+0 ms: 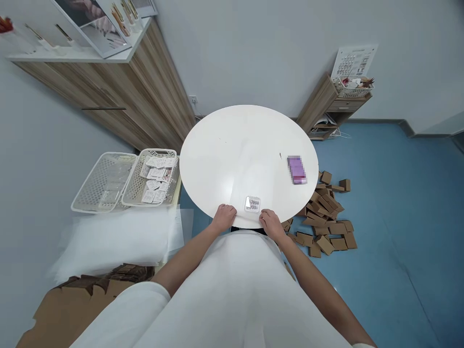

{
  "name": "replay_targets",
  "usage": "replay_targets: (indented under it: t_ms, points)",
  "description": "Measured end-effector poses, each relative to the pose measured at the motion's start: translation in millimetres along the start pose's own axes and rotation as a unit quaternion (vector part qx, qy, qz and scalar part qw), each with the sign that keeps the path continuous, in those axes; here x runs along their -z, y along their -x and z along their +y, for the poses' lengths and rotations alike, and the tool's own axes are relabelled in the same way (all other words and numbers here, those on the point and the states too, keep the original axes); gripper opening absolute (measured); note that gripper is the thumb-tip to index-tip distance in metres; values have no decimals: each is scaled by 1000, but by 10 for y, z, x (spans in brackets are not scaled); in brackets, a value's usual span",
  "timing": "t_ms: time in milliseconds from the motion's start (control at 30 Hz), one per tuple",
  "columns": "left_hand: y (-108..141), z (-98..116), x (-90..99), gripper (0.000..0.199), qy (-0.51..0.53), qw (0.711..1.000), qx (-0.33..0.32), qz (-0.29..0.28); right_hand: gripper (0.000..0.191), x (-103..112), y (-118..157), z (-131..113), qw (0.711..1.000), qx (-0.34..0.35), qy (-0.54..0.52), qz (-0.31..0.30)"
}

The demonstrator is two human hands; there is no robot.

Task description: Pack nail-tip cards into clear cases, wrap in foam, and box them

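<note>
On the near part of the white round table (206,145) lies a small clear case (252,204) with rows of small dark pieces inside. It rests on a thin translucent sheet (250,169), whose outline barely shows against the tabletop. My left hand (224,217) is at the table's near edge, left of the case, fingers curled on the sheet's near left corner. Just right of the case, my right hand (271,224) has its fingers closed at the near right corner. Neither hand touches the case.
A pixelated purple item (297,170) lies at the table's right. To the left stand a basket of printed cards (131,193), another white basket (80,198) and a stack of translucent sheets (116,237). Brown cardboard boxes (326,212) are heaped on the floor at right.
</note>
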State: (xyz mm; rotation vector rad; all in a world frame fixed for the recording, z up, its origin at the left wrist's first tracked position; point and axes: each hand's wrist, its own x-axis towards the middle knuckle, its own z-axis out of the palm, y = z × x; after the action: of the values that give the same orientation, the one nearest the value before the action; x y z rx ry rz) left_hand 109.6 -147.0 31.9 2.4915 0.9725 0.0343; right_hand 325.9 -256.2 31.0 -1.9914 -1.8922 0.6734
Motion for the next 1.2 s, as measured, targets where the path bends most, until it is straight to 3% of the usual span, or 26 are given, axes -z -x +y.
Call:
replay_targets:
  t_ms: [133,300,467,633,767,967,1200]
  points:
    - [48,-34,15,21,45,999,-2,-17,43,-51,164,57,1000,-1,17,-6]
    - [-13,-72,52,24,117,992,36,-12,23,-48,119,134,999,-44,-18,1]
    - [-59,-136,78,25,184,977,110,-13,27,39,-41,137,987,-133,-88,17]
    - [-148,-189,81,23,212,965,155,-4,29,78,-167,139,976,-200,-85,25]
    - [-250,-205,72,19,200,963,181,-5,27,55,-223,143,971,-226,-68,30]
    - [-341,-207,72,18,101,973,206,-23,20,34,-267,140,970,-236,-46,28]
    - [-364,-139,69,13,24,984,174,-13,20,-100,-277,130,969,-242,-25,47]
